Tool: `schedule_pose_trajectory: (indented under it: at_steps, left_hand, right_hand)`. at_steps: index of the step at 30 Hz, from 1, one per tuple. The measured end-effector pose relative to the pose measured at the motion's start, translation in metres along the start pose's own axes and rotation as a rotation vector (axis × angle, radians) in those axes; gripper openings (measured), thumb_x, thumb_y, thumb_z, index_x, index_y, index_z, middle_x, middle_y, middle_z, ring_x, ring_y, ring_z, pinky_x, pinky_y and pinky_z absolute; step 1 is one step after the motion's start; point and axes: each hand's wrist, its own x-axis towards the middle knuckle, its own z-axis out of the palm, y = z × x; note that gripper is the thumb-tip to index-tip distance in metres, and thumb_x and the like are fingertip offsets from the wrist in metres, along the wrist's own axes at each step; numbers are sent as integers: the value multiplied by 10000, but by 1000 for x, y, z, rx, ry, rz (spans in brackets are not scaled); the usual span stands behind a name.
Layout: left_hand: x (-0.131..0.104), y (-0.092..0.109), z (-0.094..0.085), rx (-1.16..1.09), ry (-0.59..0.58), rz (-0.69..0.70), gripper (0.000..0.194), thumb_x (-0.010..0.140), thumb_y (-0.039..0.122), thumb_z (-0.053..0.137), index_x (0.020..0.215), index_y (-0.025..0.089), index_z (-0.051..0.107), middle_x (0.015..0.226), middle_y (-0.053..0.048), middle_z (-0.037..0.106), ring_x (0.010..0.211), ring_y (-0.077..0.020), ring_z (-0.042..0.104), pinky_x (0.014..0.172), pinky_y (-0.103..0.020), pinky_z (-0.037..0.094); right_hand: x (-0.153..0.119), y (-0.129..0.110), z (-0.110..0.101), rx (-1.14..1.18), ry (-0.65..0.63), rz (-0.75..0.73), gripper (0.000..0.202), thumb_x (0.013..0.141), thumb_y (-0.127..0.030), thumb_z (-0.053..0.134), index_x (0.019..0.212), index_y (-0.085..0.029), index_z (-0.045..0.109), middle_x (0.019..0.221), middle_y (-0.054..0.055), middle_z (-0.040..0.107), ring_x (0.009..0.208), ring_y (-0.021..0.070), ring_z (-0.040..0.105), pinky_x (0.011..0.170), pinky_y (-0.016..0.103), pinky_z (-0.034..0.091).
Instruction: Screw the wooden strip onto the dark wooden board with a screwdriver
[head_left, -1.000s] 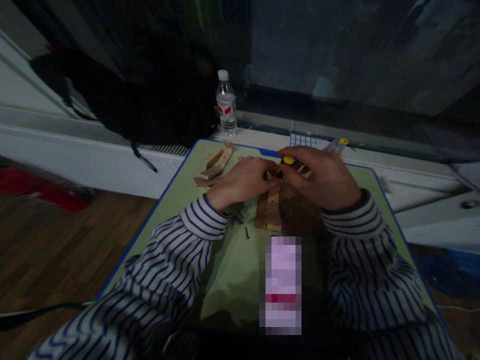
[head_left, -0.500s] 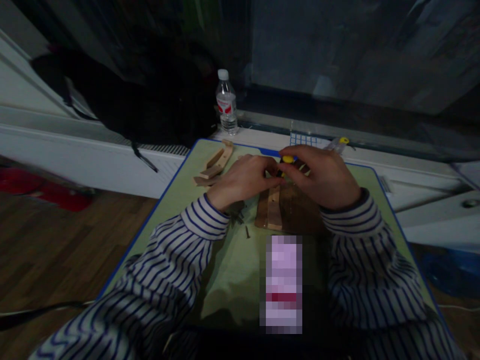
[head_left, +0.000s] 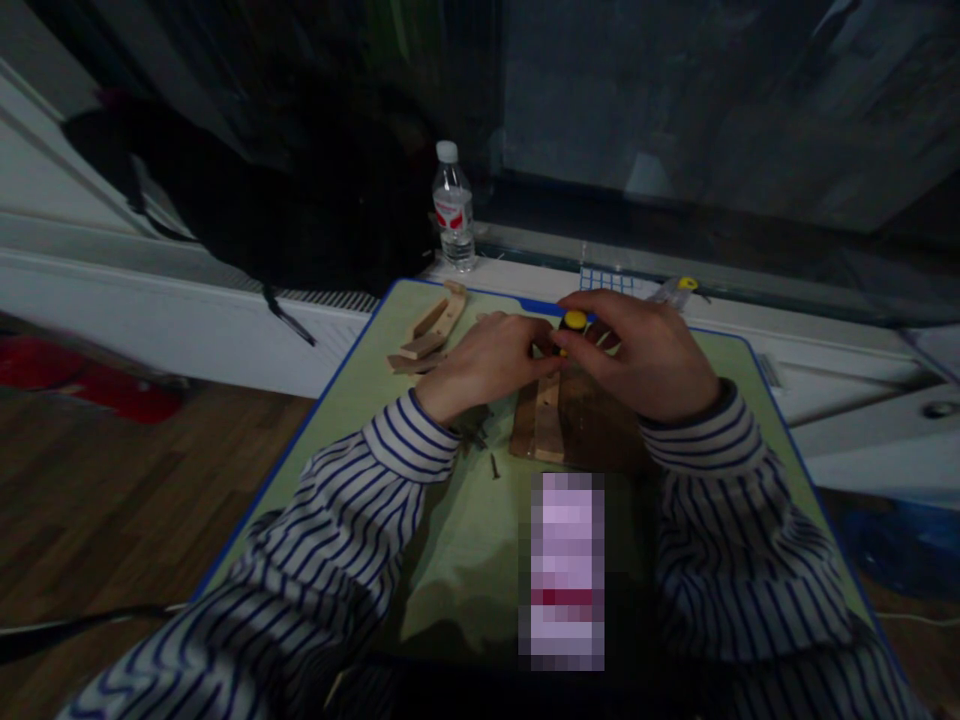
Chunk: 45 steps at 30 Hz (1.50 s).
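"Where's the tool?"

"My right hand [head_left: 645, 355] grips the tool [head_left: 575, 320] by its yellow-topped handle, at the far end of the wood strip [head_left: 550, 425]. My left hand [head_left: 491, 355] is pinched beside it (whether around anything, I can't tell)."

"How will it handle?"

"Light and stiff, I'd guess, maybe slick. I'd hold the handle's sides."

"Anything in the way?"

"My left fingers hide its tip. A loose screw [head_left: 495, 466] lies near the board [head_left: 600, 425]."
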Motion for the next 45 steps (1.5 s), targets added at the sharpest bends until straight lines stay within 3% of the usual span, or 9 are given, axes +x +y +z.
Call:
schedule_pose_trajectory:
  at_steps: [5, 10, 26, 39, 45]
  left_hand:
    - [0, 0, 0, 18, -12, 4, 290, 862, 375, 515, 956, 175, 703, 804, -60, 710, 692, -195, 622, 651, -302, 426]
    - [0, 1, -1, 2, -8, 1, 272, 854, 368, 520, 959, 202, 708, 838, -40, 717, 722, -193, 630, 652, -289, 421]
    - [1, 0, -1, -15, -4, 1, 319, 850, 454, 556, 966, 191, 694, 911, -41, 723, 776, -191, 639, 662, -282, 420]
    - [-1, 0, -2, 8, -16, 2, 262, 873, 393, 536, 960, 212, 704, 890, -29, 727, 783, -192, 642, 652, -284, 405]
    - [-1, 1, -2, 8, -4, 1, 260, 869, 371, 536, 965, 200, 707, 882, -37, 727, 767, -187, 641, 667, -283, 421]
  right_hand:
    - [-1, 0, 0, 10, 0, -29, 381, 827, -250, 585, 1201, -176, 584, 1094, 79, 696, 791, 196, 681, 705, 338, 538]
    - [-1, 0, 0, 9, -24, -26, 323, 838, -200, 549, 1153, -165, 613, 1048, 73, 707, 744, 175, 683, 680, 315, 538]
    - [-1, 3, 0, -13, 2, -34, 255, 866, -276, 578, 1083, -154, 635, 987, 72, 717, 701, 172, 677, 642, 296, 514]
    - [0, 3, 2, -10, 11, -14, 260, 855, -295, 592, 1068, -153, 634, 935, 58, 715, 665, 163, 670, 619, 293, 513]
    - [-1, 3, 2, 19, 18, -25, 339, 827, -247, 588, 1160, -186, 598, 1037, 65, 706, 686, 164, 670, 648, 314, 525]
